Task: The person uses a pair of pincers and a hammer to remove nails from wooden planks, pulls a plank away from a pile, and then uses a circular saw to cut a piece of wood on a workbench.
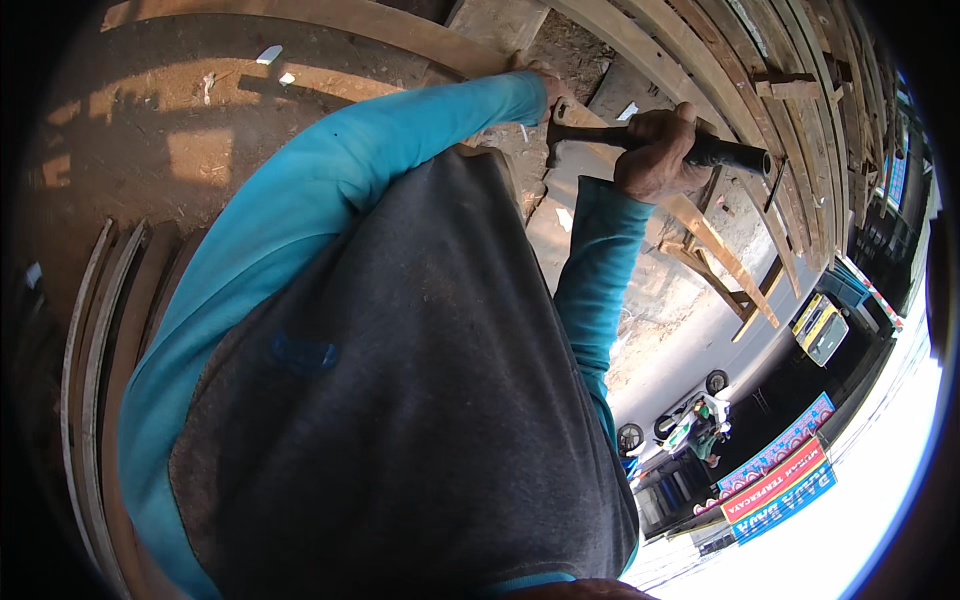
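Observation:
My right hand (pixel 655 160) is closed around the dark handle of a hammer (pixel 600 134), which lies crosswise with its head to the left and its hollow handle end to the right. Just beyond the hammer head is my left hand (pixel 548 84), reaching forward in a turquoise sleeve. Its partly hidden fingers curl at the end of a long wooden plank (pixel 400 28). A narrow wooden strip (pixel 710 235) slants from near the hammer head, beneath my right hand, toward the lower right.
Many long boards (pixel 790 120) stand stacked along the right. More planks (pixel 100 330) lean at the left. Brown dirt ground (pixel 150 130) with small pale scraps spreads at the upper left. A road with a parked motorcycle (pixel 690 420), a yellow vehicle (pixel 822 330) and banners (pixel 780 480) appears at lower right.

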`<action>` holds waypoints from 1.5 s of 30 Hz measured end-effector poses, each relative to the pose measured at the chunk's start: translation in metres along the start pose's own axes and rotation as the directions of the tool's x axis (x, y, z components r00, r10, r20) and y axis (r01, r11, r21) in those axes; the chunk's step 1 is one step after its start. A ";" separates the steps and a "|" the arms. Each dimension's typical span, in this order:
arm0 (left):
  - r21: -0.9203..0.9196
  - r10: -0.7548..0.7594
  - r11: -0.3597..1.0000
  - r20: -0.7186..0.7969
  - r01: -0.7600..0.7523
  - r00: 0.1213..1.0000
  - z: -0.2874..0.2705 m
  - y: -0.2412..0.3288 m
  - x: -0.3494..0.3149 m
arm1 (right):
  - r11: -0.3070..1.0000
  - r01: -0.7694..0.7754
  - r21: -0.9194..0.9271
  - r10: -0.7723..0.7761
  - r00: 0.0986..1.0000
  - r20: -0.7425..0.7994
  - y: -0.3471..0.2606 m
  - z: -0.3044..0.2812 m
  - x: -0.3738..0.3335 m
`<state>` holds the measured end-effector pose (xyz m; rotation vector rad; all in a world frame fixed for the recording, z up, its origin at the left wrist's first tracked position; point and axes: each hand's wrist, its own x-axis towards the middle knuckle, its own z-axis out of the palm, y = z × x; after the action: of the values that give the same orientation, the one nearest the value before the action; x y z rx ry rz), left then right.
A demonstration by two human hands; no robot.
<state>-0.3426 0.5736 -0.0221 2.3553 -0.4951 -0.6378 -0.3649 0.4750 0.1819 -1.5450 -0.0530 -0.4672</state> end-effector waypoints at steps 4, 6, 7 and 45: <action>0.058 -0.042 0.998 0.047 0.039 0.998 -0.015 0.016 -0.008 | 0.983 -0.111 0.147 0.116 0.993 -0.025 0.011 -0.030 0.018; 0.090 -0.086 0.993 0.071 0.079 0.994 -0.028 0.025 -0.014 | 0.962 -0.180 0.205 0.180 0.984 0.020 0.011 -0.034 0.020; 0.115 -0.100 0.989 0.085 0.090 0.991 -0.030 0.027 -0.014 | 0.959 -0.186 0.213 0.188 0.982 0.012 0.011 -0.038 0.022; -0.058 0.128 0.987 -0.250 -0.147 0.960 -0.041 -0.023 -0.053 | 0.826 -0.268 0.497 0.335 0.941 -0.051 0.037 -0.126 0.029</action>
<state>-0.3585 0.6358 0.0071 2.2638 -0.5077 -0.2896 -0.3591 0.3443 0.1508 -0.9968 0.1710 -0.2743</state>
